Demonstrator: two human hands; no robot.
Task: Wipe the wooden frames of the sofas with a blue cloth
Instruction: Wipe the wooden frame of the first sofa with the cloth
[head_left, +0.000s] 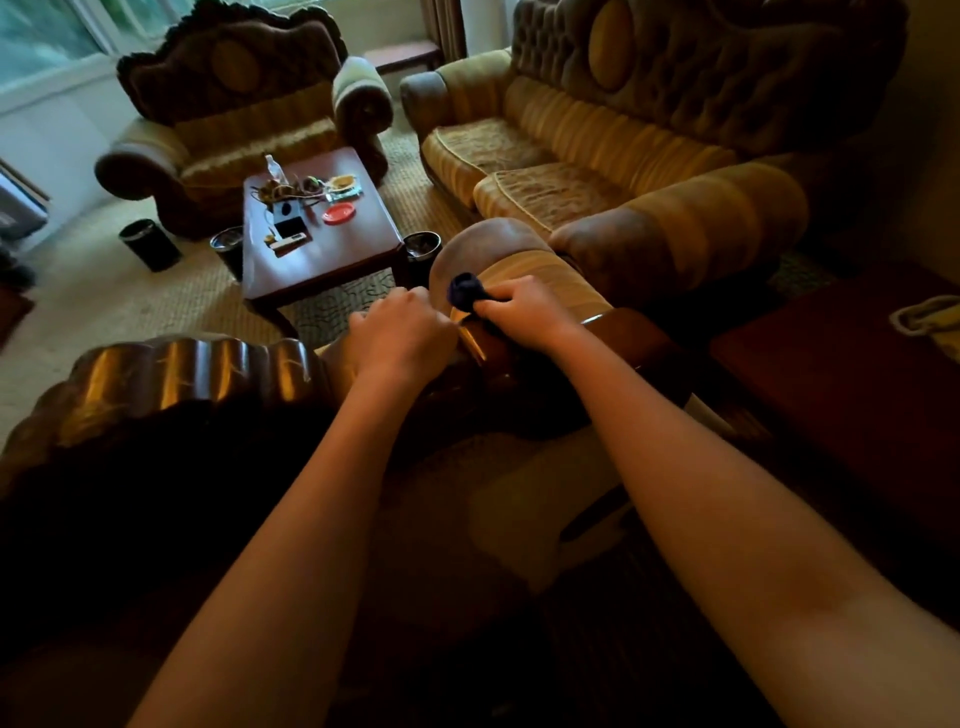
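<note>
Carpeted flooring ran through a sitting room furnished with upholstered seating in gold stripes and dark carved wood. At the far left stood an armchair before a window; a two-seat sofa occupied the far right. Between them was a low coffee table of reddish wood, carrying a red dish, a clear bottle, a dark phone-like device and tangled cords that could not be identified further. Three dark cylindrical bins stood on the floor by the table, one off to the left and one at each near corner. In the foreground was the glossy scalloped wooden frame of a nearer sofa, seen from behind, with its padded armrest extending away from the camera. The right hand was curled tightly around the blue cloth, which was bunched into a wad protruding from the thumb side of the fist, and it was held against the polished wood where the armrest joined the frame. The left hand rested just beside it on the frame edge, fingers bent under; whether it gripped anything could not be determined. A dark wooden side table stood at the right, with a pale item at its far edge.
</note>
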